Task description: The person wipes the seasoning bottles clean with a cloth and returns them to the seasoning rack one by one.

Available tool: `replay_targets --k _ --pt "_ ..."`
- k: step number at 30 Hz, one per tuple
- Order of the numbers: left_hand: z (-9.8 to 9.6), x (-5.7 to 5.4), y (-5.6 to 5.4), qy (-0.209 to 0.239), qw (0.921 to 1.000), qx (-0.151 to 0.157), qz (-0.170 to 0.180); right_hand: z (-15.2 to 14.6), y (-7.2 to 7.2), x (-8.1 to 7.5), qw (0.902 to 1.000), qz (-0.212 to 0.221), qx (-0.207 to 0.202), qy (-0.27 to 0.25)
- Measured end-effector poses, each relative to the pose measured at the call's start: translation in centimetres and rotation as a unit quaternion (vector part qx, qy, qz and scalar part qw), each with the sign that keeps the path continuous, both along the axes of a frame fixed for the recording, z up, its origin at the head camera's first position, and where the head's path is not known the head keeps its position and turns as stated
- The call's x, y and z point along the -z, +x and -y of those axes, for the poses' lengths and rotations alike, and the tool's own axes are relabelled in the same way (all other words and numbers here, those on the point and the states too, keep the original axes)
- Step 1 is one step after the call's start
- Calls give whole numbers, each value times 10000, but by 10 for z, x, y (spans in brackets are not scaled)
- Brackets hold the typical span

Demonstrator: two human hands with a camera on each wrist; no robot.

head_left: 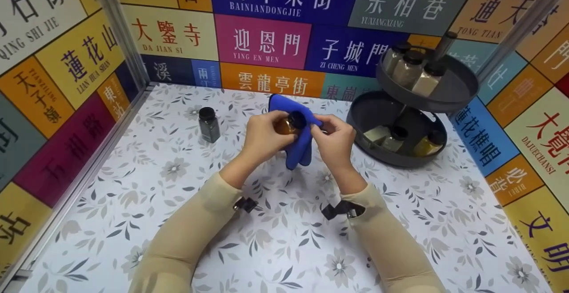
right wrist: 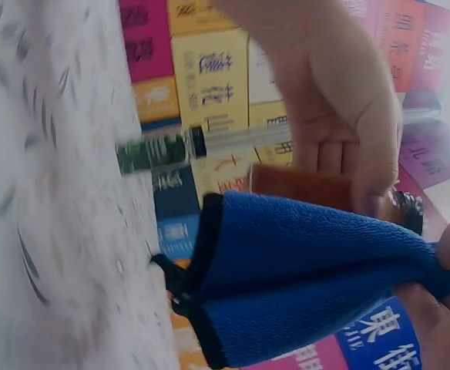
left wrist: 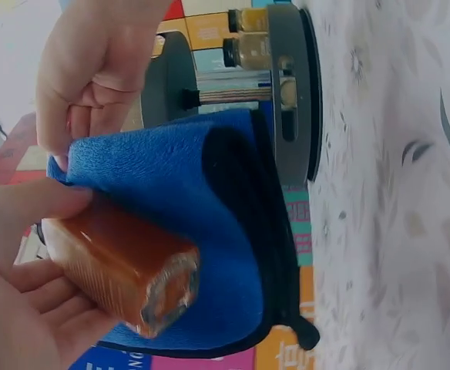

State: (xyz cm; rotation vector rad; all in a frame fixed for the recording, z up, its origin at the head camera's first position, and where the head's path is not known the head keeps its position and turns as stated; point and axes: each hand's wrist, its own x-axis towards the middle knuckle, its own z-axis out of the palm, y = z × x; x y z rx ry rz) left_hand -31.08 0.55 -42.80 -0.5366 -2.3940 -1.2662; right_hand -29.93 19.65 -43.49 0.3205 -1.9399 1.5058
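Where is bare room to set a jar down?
Bare tabletop lies left of the left sleeve, in front of the standing jar; between both sleeves; and right of the right sleeve, in front of the rack. Crowded: the rack's lower tray, holding jars, and the centre, where the left hand holds an amber jar and the right hand pinches the blue cloth.

Bottle (head_left: 284, 127), cloth (head_left: 301, 144) between left hand (head_left: 263, 137) and right hand (head_left: 334, 141); second bottle (head_left: 209, 126) on table (head_left: 275, 248), left; rack (head_left: 386, 155) far right, jars (head_left: 407, 70) on both tiers (head_left: 455, 93).
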Motion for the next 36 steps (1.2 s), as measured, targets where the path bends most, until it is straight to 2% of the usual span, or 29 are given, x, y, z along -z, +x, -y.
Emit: replay_targets --k 4,7,10,13,18,22,27,32,36 --pt "3 -1 -2 818 9956 307 349 4 -1 3 9985 348 -256 -347" --pt "5 -3 -2 1252 9896 513 496 7 -2 7 9974 629 -303 -159" --pt "8 -5 -2 1486 9847 673 611 8 -1 9 9965 786 -296 20" --pt "8 -4 -4 1591 9810 836 735 8 0 5 9973 689 -247 -16" --pt "3 0 -5 1577 9762 1036 1070 1 5 -7 9997 116 -123 -179" --pt "-1 3 -4 1410 9769 988 1267 -4 7 -11 9999 -88 -98 -106" --pt "2 0 -6 1319 9811 662 1253 -1 2 -2 9996 223 -186 62" --pt "8 -5 -6 1497 9803 732 1063 4 -5 12 9957 766 -192 478" --pt "9 -7 -4 1531 9806 825 901 4 -4 10 9936 959 -228 550"
